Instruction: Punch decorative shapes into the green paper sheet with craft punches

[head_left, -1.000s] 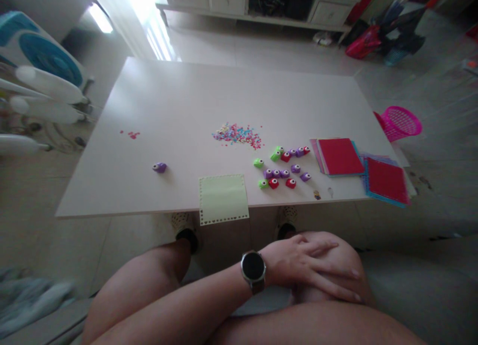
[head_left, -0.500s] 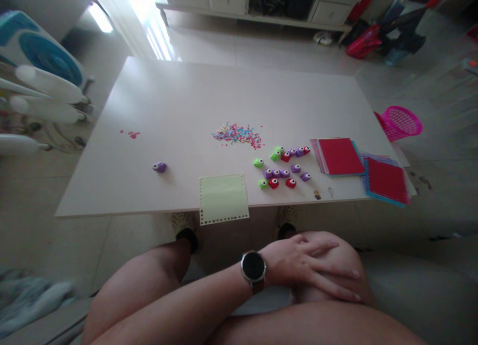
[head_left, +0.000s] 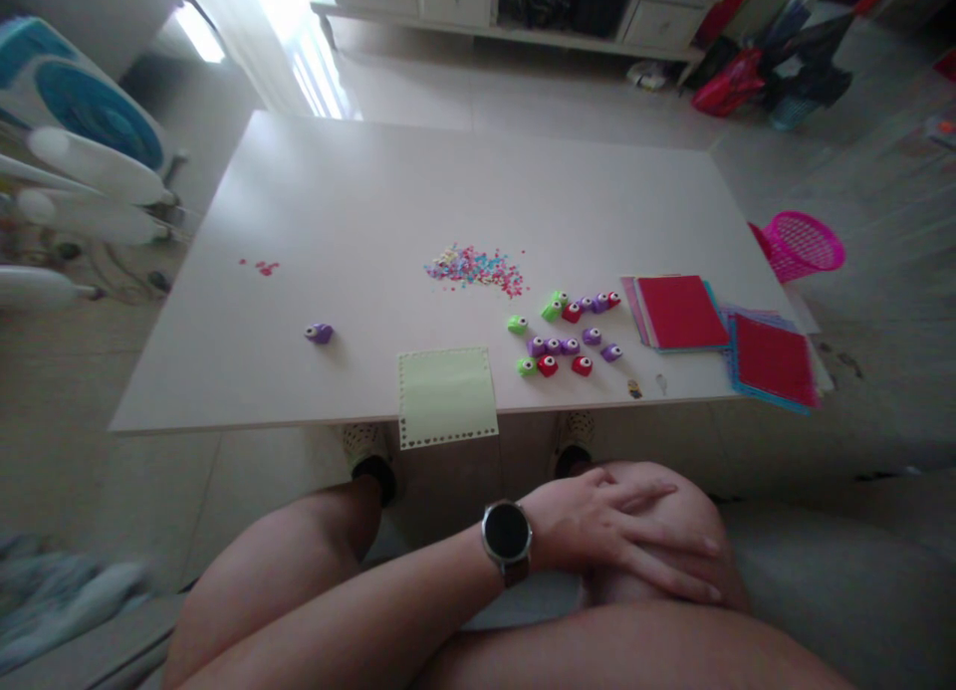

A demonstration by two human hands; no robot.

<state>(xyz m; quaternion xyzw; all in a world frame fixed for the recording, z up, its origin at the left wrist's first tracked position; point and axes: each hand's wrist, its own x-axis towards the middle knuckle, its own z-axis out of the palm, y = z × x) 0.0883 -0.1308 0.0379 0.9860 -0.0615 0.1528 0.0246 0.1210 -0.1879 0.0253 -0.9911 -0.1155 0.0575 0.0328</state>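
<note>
My left hand (head_left: 612, 536), with a dark watch (head_left: 506, 534) on its wrist, lies flat on my right knee, fingers spread and holding nothing. My right hand is out of view. In front of my knees stands a low white table (head_left: 373, 192). A pale green paper sheet (head_left: 446, 396) with a punched border hangs over its near edge. To the right of the sheet lies a cluster of small green, red and purple craft punches (head_left: 568, 337). One purple punch (head_left: 319, 333) sits alone to the left. A heap of coloured paper bits (head_left: 474, 267) lies behind the cluster.
Two stacks of red-topped coloured paper (head_left: 679, 312) (head_left: 773, 361) lie at the table's right end. A pink basket (head_left: 807, 244) stands on the floor beyond them. A fan (head_left: 82, 152) stands left of the table. A few red bits (head_left: 265, 267) lie at the table's left.
</note>
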